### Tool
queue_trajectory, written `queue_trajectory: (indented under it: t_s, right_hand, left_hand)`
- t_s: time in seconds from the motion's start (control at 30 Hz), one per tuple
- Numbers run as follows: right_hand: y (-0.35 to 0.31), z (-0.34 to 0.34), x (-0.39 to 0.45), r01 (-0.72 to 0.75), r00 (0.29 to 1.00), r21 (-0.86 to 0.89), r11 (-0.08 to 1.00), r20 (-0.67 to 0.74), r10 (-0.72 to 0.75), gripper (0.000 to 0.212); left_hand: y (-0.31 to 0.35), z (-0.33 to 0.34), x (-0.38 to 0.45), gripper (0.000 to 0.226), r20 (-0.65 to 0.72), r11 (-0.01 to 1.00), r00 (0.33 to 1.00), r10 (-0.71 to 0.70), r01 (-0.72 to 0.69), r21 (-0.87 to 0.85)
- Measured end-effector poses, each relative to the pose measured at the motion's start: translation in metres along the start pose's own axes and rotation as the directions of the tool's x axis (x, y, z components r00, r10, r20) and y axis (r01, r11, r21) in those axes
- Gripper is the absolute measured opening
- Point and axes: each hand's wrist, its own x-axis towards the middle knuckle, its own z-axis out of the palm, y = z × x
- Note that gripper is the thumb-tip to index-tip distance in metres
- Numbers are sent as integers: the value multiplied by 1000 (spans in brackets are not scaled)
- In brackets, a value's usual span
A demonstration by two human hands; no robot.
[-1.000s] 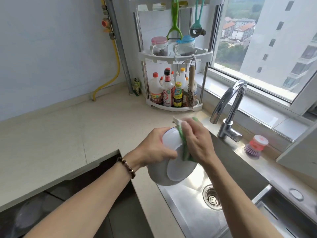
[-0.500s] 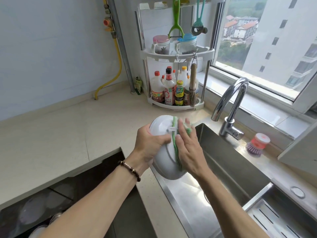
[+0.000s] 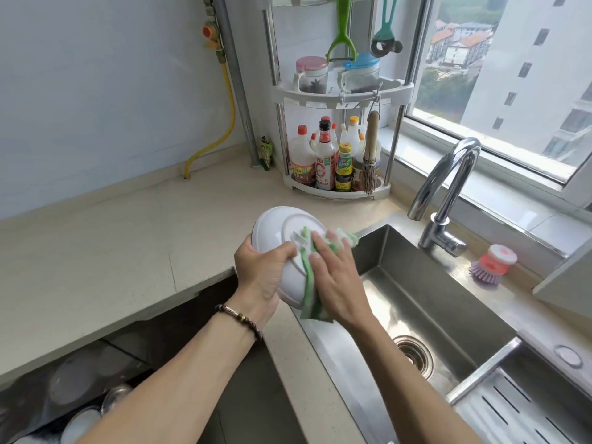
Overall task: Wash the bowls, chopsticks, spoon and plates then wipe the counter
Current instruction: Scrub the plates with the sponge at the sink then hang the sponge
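Step in hand: scrubbing bowl (image 3: 282,238), held tilted over the table's edge by the sink (image 3: 416,293). Left hand (image 3: 261,277) fingers curled round its rim; right hand (image 3: 336,283) fingers flat, pressing green cloth (image 3: 309,293) on it. Next, probably: rinse.

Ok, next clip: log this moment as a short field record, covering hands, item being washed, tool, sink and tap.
left hand: grips the white bowl by its rim, underside toward the camera
right hand: presses a green cloth against the bowl, fingers straight
position: beside the sink's left edge
tap: no water visible
dish brush: on the ledge, unused
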Motion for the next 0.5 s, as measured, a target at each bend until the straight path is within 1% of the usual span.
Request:
queue_trajectory:
  t_s: [0.03,0.07,0.1,0.17,0.2,0.23,0.27,0.3,0.37,0.4,0.43,0.47,0.5]
  right_hand:
    - [-4,0,6,-53,999,36,998,-5,54,65]
    - [-11,3,6,-71,997,38,997,-15,71,65]
    - [-21,11,0,-38,999,5,999,-32,38,65]
    - [-41,31,-16,82,993,-76,994,-83,-89,65]
    - [-46,42,-25,112,985,-86,990,-121,-122,66]
    - [-47,48,-29,110,980,-68,992,-161,-120,68]
    - [-44,50,-26,70,979,-11,997,-191,-71,69]
    - [-39,50,-18,2,982,66,998,-190,11,67]
    - [-39,48,2,-158,980,224,962,-86,180,61]
    - [-44,49,8,-192,977,264,945,-37,209,60]
    - [-57,56,5,-174,983,247,953,-19,184,60]
    - [-74,69,-7,-133,990,160,978,-21,138,61]
    - [-90,87,-22,-58,998,51,997,-35,60,65]
  left_hand:
    - [-1,-2,0,39,-13,1000,1000,10,-10,-6]
    - [0,-2,0,39,-33,1000,999,21,-21,-11]
    - [2,-5,0,38,-67,999,997,25,-27,-28]
    - [7,-11,5,37,-137,996,991,4,-16,-93]
    - [9,-18,6,38,-152,993,988,-17,-1,-116]
    - [11,-25,6,39,-145,992,989,-35,17,-127]
    - [12,-32,4,40,-119,992,992,-42,27,-125]
    - [13,-42,1,40,-84,993,995,-44,34,-111]
    - [15,-69,-2,40,-24,997,999,-24,22,-76]
    - [16,-83,-2,39,-12,997,1000,-17,16,-78]
    - [19,-99,-3,38,-15,996,1000,-9,8,-91]
    - [22,-115,-2,37,-28,994,1000,-1,-2,-109]
    - [26,-131,0,36,-42,992,999,10,-16,-125]
